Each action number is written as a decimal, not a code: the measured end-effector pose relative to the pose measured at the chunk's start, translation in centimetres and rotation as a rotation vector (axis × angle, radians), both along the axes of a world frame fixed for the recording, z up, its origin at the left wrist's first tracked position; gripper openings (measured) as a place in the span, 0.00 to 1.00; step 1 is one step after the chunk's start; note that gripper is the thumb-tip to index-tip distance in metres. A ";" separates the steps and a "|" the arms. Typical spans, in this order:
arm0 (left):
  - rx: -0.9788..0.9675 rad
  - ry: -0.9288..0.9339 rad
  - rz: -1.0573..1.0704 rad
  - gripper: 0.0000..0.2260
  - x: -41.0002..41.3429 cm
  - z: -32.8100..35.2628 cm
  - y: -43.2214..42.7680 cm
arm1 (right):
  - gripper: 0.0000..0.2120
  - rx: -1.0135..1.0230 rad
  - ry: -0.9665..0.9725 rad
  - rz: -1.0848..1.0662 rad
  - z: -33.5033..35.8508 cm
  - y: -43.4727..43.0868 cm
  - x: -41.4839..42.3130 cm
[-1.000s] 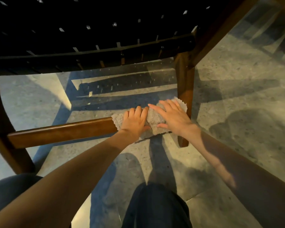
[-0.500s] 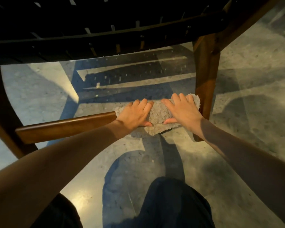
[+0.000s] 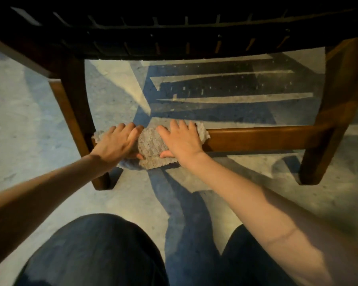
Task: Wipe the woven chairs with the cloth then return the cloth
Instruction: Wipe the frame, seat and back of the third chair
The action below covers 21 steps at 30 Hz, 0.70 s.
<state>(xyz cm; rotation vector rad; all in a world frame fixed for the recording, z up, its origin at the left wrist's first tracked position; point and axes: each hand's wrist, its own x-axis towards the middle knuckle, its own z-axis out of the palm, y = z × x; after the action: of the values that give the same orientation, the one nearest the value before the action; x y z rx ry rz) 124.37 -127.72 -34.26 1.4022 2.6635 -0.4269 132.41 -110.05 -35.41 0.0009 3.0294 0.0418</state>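
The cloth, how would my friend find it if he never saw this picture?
Look under the dark woven chair seat to the low wooden crossbar between the legs. The cloth is draped over its left end, under both hands. It is grey and nubbly; everything around is smooth wood.

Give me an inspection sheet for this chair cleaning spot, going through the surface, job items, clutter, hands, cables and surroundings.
Surface: speckled stone floor, patched with light and shadow.
Job's things: grey cloth draped over the chair's lower wooden rail, at its left end by the left leg; dark woven seat above.
Clutter: nothing seen.
Hands: left hand and right hand both on the cloth, fingers over the top of the rail, thumbs under its near edge.
Cables: nothing seen.
Surroundings: right chair leg; the person's knees in dark trousers at the bottom of the view.
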 end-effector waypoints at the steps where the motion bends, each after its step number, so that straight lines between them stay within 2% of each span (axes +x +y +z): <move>1: -0.009 0.013 0.025 0.37 -0.4 -0.1 -1.5 | 0.39 -0.010 0.002 0.011 -0.1 -1.5 -0.9; 6: -0.027 0.077 0.043 0.38 -1.3 -0.1 -4.3 | 0.37 -0.044 0.001 0.038 0.0 -5.3 -3.1; 12: -0.054 0.084 0.106 0.35 -0.5 -0.1 -2.4 | 0.37 -0.108 0.009 0.132 0.2 -1.5 -1.9; 15: -0.078 0.046 0.082 0.33 0.8 0.2 1.3 | 0.37 -0.122 -0.020 0.097 0.6 2.4 0.1; 21: 0.071 -0.157 -0.038 0.32 4.5 0.0 12.4 | 0.36 -0.084 -0.077 -0.088 0.7 12.7 6.0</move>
<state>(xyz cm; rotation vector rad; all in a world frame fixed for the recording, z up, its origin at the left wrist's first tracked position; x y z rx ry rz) 128.88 -115.36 -34.29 1.4428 2.5532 -0.2169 138.45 -97.31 -34.71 0.1219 2.9478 -0.0903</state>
